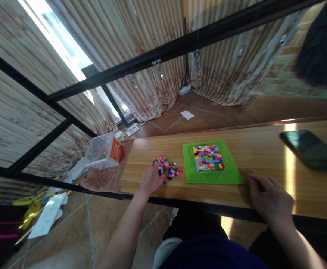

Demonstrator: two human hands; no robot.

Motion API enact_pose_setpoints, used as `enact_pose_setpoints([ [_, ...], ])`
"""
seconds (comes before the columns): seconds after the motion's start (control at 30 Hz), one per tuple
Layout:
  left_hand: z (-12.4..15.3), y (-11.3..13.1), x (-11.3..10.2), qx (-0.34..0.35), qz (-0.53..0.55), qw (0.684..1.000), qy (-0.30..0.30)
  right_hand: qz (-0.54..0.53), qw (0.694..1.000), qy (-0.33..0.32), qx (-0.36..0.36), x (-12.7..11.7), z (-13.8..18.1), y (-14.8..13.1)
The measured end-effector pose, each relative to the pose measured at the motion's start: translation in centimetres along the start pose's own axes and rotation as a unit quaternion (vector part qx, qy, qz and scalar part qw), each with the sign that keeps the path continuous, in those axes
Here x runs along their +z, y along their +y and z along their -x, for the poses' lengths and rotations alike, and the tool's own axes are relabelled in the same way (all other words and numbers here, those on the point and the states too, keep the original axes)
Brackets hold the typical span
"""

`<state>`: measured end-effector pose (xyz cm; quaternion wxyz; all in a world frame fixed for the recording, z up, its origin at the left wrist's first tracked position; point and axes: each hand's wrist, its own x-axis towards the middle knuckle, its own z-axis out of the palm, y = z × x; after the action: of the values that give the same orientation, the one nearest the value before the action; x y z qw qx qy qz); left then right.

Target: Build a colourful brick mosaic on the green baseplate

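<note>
My left hand [151,177] reaches onto a loose pile of small colourful toy bricks [170,168] on the wooden table. Its fingers are apart and touch the bricks at the near left of the pile; I see nothing held in them. To the right of the pile lies a green baseplate [232,173], bearing a block of many-coloured bricks [209,157] built up into a rough square. My right hand [271,200] rests on the table near the front edge, just right of the baseplate. Its fingers are curled in, with no object showing in them.
A dark smartphone [313,149] lies on the right of the wooden table [258,149]. Beyond the left end stands a clear plastic bin [103,149] with an orange label. A black metal bar [177,48] crosses in front of the curtains [158,30]. Papers lie on the tiled floor.
</note>
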<state>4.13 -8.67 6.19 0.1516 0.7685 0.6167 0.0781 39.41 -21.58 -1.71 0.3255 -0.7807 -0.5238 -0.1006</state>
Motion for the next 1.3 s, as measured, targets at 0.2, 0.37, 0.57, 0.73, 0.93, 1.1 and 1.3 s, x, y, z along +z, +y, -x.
enact_pose_setpoints([
  [0.2,-0.5,0.5,-0.4,-0.012,0.005,1.0,-0.004,-0.009,1.0,0.017,0.001,0.1,0.0,0.0],
  [0.37,-1.1,0.6,-0.8,-0.011,-0.015,1.0,-0.014,-0.002,1.0,0.012,0.004,0.1,0.0,-0.1],
  [0.57,-1.6,0.2,-0.6,0.003,-0.031,0.999,-0.016,0.001,1.0,0.005,0.007,0.3,0.1,0.1],
  [0.73,-2.3,-0.1,-0.8,0.018,-0.03,0.999,-0.033,-0.001,1.0,0.008,0.005,0.3,0.1,0.2],
  [0.93,-2.9,-0.3,-1.1,0.021,-0.024,0.999,-0.045,-0.001,1.0,0.01,-0.002,0.3,0.1,0.2],
  [1.1,-2.7,-0.5,-1.1,0.01,0.052,0.999,-0.01,-0.004,1.0,0.001,0.004,0.2,0.1,0.0],
  [1.3,-1.5,-0.1,-1.7,-0.058,0.506,0.859,-0.057,-0.008,1.0,0.002,0.007,0.3,0.1,0.1],
])
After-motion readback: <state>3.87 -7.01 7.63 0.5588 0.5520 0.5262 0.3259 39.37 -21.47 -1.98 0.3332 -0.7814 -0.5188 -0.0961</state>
